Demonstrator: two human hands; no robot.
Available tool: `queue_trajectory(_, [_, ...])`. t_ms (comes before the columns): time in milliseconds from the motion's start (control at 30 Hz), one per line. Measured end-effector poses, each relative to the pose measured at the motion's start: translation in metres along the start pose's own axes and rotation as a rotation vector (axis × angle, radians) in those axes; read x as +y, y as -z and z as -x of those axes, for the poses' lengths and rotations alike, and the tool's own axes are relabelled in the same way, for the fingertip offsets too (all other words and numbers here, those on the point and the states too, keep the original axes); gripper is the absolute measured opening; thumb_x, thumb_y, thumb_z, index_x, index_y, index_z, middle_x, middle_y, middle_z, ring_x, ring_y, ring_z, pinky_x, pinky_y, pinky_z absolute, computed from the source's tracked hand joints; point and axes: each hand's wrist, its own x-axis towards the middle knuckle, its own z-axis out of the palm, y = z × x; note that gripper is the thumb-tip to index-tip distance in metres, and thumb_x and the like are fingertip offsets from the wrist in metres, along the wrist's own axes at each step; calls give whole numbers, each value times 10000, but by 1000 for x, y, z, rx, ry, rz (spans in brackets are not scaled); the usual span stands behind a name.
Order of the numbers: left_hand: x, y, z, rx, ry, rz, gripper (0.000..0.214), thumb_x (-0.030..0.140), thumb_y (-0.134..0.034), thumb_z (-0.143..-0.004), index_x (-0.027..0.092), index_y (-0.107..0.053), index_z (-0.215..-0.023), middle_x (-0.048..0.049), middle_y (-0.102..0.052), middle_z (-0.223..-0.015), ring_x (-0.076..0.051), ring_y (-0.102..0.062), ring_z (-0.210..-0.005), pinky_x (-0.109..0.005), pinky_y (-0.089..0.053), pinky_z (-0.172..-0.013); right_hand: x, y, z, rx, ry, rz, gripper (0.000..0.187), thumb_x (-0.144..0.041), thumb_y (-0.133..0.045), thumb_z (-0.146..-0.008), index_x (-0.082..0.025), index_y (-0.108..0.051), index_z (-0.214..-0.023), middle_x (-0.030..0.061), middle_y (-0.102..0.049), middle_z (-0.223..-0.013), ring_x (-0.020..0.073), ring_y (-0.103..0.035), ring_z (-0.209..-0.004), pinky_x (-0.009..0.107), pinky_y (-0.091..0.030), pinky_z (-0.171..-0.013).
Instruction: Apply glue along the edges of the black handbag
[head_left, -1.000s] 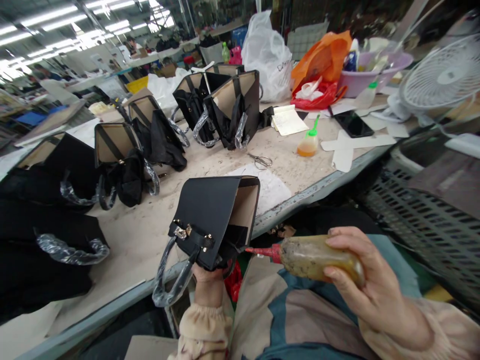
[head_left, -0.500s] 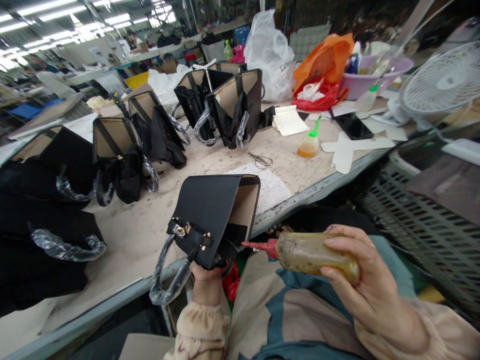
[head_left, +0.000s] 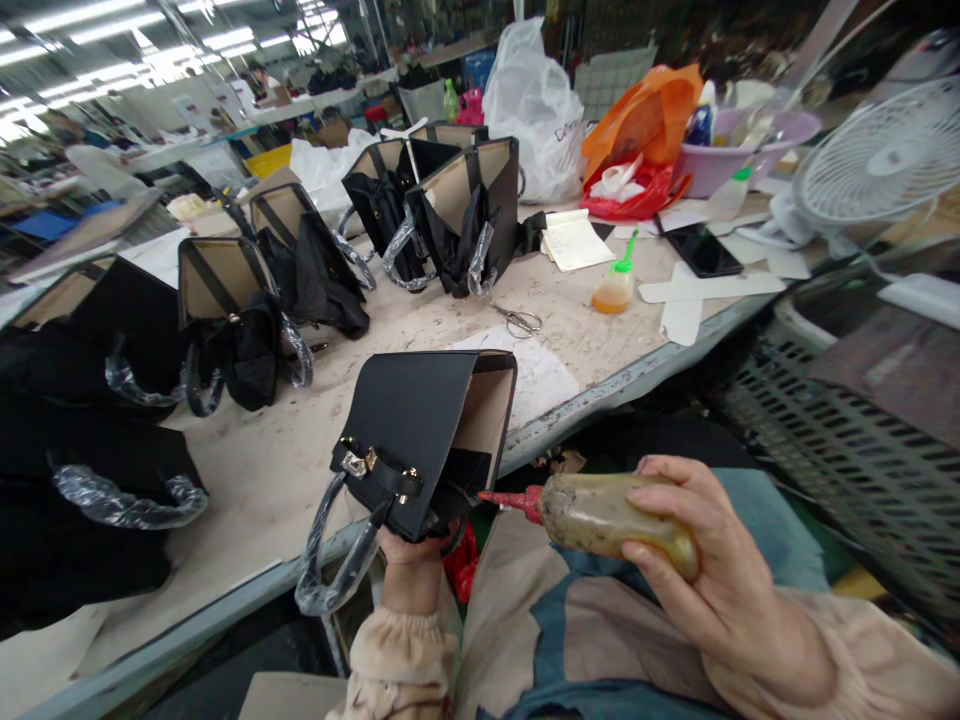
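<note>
Workshop lit by strip lights; scuffed bench runs from lower left to upper right. Clock face centred on my view.

Position: bag just off centre toward seven o'clock, tilted at the bench's near edge, black panel up, open side facing about four.

Grip: my left hand, at seven, is under the bag, supporting it from below. Fingers hidden; cannot tell how tightly they close. My right hand, at four, is wrapped round the rear half of a grimy bottle, thumb below, fingers above. Its red nozzle points to nine, tip right at the lower edge of the open side. Contact: cannot tell.

Progress on bag: metal fittings on, handle attached and wrapped in clear film. Side gapes, pale inner board exposed, so I judge it part-finished; closing that side looks outstanding. No fresh liquid discernible at the tip.

Other bags stand from nine round to nearly twelve; several show gaping sides and loose black cloth, seemingly at a similar stage.

Scissors near one to two o'clock, small bottle at two; both out of hand.
</note>
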Motion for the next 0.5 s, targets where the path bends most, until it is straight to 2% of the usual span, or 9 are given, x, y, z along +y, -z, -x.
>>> queue_trajectory(100, [0,-1,2,2,38,50,395,616,-564,-712,245,-700,-728,-63,-718,-687,-256,-685,-694,-368,-577,-582,1,-3,2,9,4,-8,335,-180,-595,-886,-201,-496,-1206,131,-496,-1156,283,-542,-1032,417,-557,-807])
queue_trajectory(233, [1,-5,2,17,-8,50,398,632,-599,-694,251,-686,-769,-41,-729,-709,-239,-686,-688,-351,-583,-592,1,-4,3,3,5,-30,337,-186,-593,-893,-210,-491,-1214,132,-494,-1130,291,-532,-1018,425,-556,-795])
queue_trajectory(333, [1,-6,2,2,-48,22,394,630,-559,-737,262,-674,-820,-43,-734,-748,-247,-696,-773,-367,-598,-657,1,-4,2,4,7,-36,338,-164,-579,-896,-209,-487,-1218,134,-487,-1118,289,-523,-1009,417,-552,-779])
queue_trajectory(400, [1,-5,1,7,-28,25,380,608,-537,-754,268,-675,-855,-53,-737,-779,-263,-697,-823,-389,-600,-676,1,-4,1,7,10,-33,337,-159,-580,-893,-209,-489,-1214,131,-487,-1105,290,-522,-1008,414,-553,-769])
queue_trajectory(500, [0,-4,2,25,11,49,339,564,-536,-768,263,-684,-818,-59,-724,-742,-259,-689,-768,-382,-591,-650,2,-5,0,18,24,-27,338,-152,-585,-887,-209,-490,-1206,119,-491,-1082,285,-522,-1001,411,-552,-767])
